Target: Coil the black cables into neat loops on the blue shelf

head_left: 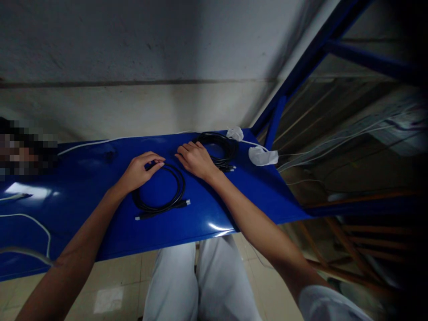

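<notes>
A black cable (182, 187) lies coiled on the blue table, its two ends with pale metal plugs pointing to either side at the near edge of the loop. At the far side of this coil is my left hand (138, 171), with thumb and forefinger pinched on the cable. My right hand (195, 158) hovers between this coil and a bundle of black cables (229, 147), partly covering the bundle's left edge. Its fingers are bent and slightly apart, and nothing shows in them. Several plug ends of the bundle stick out beside my right wrist.
Two white plastic wraps (264, 156) on white cords lie at the right end of the blue table (197, 218). A white cable (90, 142) runs along the back by the wall. More white cords lie at left. A blue frame (276, 120) rises at right. A person is at far left.
</notes>
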Motion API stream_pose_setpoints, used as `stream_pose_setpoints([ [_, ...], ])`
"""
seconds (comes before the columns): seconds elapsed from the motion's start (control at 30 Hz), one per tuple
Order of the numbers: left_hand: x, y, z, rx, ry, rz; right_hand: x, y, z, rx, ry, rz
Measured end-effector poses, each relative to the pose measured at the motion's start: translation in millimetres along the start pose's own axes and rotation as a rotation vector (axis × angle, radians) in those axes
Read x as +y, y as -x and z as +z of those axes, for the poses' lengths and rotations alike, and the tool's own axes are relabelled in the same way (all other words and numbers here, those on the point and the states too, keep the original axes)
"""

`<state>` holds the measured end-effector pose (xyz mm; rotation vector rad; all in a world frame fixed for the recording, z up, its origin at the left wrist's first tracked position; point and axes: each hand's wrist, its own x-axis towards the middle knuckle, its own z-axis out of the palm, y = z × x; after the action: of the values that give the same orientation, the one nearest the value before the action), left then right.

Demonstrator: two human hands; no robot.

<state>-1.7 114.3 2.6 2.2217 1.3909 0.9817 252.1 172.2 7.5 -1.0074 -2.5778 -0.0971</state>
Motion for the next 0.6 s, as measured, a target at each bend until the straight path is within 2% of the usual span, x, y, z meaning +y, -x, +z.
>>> stream_pose_setpoints([
  [0.07,0.0,-1.3,-7.4,0.094,-0.072,-0.03,-2.3,-0.7,-1.8,0.051,-0.022,-0.01],
  [0.13,-5.8,-0.6,-23.2,0.254,-0.198,-0.081,-3.8,-1.6,-3.6,0.105,-0.051,-0.004],
  [0.27,-34.0,9.1,-66.2,0.581,-0.414,-0.146,-4.6,-2.9,-5.6,0.166,-0.1,0.034],
  [0.33,-51.3,16.2,-83.5,0.681,-0.456,-0.203,-4.7,-3.1,-5.0,0.171,-0.115,0.044],
  [0.43,-72.5,24.2,-96.0,0.649,-0.476,-0.286,-5.1,-3.1,-2.6,0.172,-0.132,0.037],
  [0.6,-87.7,28.4,-88.9,0.413,-0.499,-0.364,-6.4,-3.0,0.9,0.19,-0.143,0.024],
])
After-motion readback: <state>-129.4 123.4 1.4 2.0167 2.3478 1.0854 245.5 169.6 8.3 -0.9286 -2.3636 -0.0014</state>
